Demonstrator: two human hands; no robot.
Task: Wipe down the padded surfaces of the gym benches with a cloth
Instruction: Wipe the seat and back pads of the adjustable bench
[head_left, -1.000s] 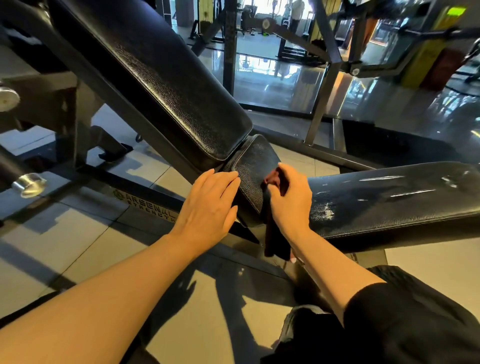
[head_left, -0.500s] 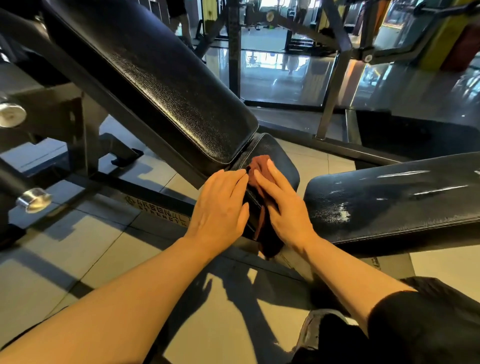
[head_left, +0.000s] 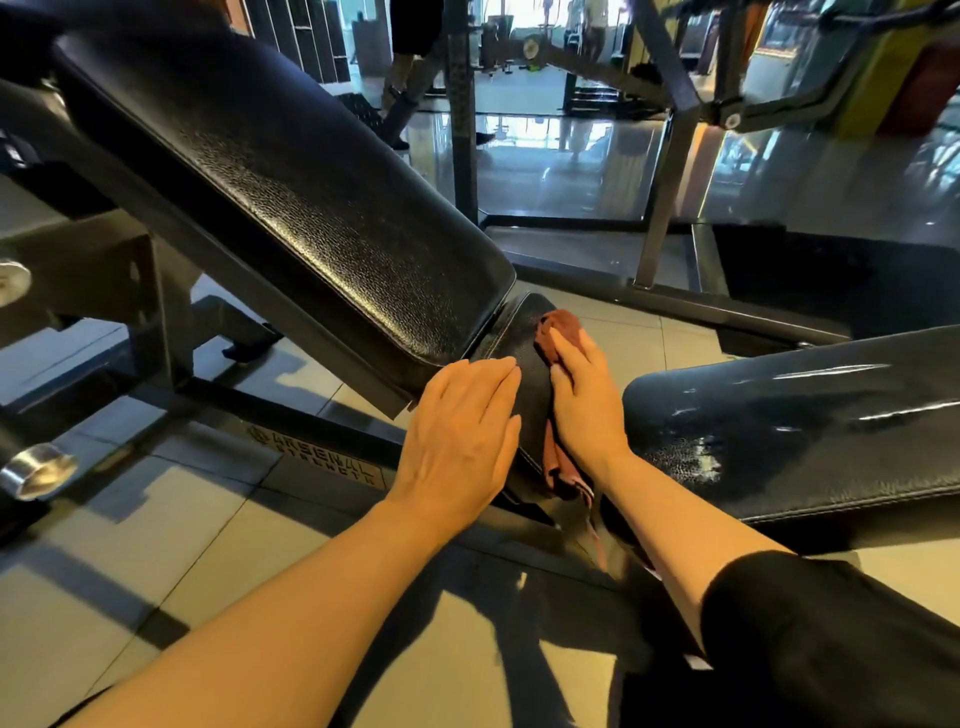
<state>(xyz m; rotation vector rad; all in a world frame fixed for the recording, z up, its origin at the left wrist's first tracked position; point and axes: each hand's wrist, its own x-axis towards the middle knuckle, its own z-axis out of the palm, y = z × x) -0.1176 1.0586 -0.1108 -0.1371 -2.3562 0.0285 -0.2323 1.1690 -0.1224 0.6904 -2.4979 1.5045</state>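
Note:
A black incline bench fills the view: its long padded backrest (head_left: 311, 208) slopes up to the left, and a small black seat pad (head_left: 532, 374) sits at its lower end. My right hand (head_left: 584, 405) lies flat with straight fingers on a reddish-brown cloth (head_left: 558, 327), pressing it against the right side of the seat pad. The cloth's tail hangs down below my wrist. My left hand (head_left: 462, 436) rests flat on the seat pad's left edge, fingers straight and together. A second black bench pad (head_left: 805, 421) lies flat on the right, with wet streaks shining on it.
The bench's black steel frame (head_left: 322, 457) with a brand plate runs across the tiled floor. Chrome bar ends (head_left: 36, 470) stick out at far left. Other machine frames (head_left: 670, 156) stand behind. A person's legs (head_left: 410, 78) show in the background.
My right hand has slid the cloth up the seat pad toward its top end, going from gripping the cloth to pressing it flat. My left hand stayed on the pad's left edge.

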